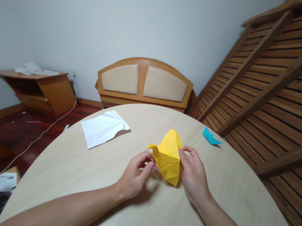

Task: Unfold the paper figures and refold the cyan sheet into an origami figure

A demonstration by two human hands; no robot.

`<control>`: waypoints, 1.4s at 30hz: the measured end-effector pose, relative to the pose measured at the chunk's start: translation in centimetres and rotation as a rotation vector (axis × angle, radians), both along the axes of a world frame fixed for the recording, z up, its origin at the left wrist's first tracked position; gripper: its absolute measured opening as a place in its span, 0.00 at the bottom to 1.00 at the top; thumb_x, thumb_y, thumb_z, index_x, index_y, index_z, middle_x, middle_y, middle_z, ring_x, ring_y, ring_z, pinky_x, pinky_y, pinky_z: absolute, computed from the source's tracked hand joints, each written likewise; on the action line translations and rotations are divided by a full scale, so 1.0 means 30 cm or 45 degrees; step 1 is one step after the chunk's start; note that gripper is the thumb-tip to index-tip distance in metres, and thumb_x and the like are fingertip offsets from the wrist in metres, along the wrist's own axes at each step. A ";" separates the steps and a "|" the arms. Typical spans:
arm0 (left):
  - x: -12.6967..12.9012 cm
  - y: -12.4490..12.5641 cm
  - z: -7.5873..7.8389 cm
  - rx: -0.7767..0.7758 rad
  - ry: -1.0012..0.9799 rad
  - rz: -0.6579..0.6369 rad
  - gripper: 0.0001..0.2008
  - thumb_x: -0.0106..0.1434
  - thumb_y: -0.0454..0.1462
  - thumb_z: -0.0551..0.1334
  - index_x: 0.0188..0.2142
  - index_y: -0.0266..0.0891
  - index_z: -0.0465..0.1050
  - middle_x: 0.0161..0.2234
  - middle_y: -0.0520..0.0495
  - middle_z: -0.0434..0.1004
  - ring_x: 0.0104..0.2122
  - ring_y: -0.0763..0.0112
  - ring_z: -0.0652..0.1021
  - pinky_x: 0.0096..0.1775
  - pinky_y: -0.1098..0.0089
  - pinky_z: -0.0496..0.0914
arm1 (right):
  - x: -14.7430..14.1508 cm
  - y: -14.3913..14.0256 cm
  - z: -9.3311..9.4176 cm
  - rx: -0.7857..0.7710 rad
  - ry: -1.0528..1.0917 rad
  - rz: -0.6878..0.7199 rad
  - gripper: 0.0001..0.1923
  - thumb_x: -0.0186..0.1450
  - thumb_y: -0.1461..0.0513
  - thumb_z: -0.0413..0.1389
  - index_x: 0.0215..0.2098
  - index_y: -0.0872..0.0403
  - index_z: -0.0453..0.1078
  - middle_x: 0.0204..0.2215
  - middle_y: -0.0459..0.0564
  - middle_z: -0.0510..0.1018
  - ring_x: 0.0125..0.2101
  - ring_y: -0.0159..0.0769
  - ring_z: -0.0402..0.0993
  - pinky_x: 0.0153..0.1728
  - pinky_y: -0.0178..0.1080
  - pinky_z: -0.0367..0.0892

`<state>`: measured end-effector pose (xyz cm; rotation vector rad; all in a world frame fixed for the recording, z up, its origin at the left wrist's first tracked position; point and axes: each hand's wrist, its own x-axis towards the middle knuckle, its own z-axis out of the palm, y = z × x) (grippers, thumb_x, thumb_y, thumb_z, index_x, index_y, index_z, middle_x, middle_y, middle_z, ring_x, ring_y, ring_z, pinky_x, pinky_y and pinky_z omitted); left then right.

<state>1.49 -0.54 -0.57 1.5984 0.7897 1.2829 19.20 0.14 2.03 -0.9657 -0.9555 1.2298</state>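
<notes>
A crumpled, partly folded sheet of yellow origami paper [168, 156] is held up just above the round table [112, 214]. My right hand [194, 173] pinches its right edge, thumb on the near face and the other fingers partly hidden behind. At the lower left edge of the paper, my left hand [137, 172] has its fingers curled with thumb and index finger close together; their exact contact with the sheet is partly hidden. A pointed flap sticks out to the left above the left index finger. Creases run across the front of the yellow paper.
A creased white sheet [104, 130] lies on the table's left side, and a small blue paper boat [210, 137] near its right edge. Beyond the table stands a wooden headboard [142, 79]. Wooden slats [275, 90] lean at the right; a low cabinet [42, 90] is at the left.
</notes>
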 end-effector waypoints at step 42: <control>0.013 0.001 0.010 0.016 -0.062 0.214 0.09 0.65 0.40 0.64 0.41 0.37 0.75 0.37 0.45 0.80 0.35 0.68 0.78 0.39 0.69 0.73 | 0.012 -0.055 0.022 1.181 -1.645 -0.257 0.11 0.67 0.65 0.57 0.48 0.51 0.69 0.43 0.49 0.83 0.44 0.40 0.78 0.46 0.45 0.65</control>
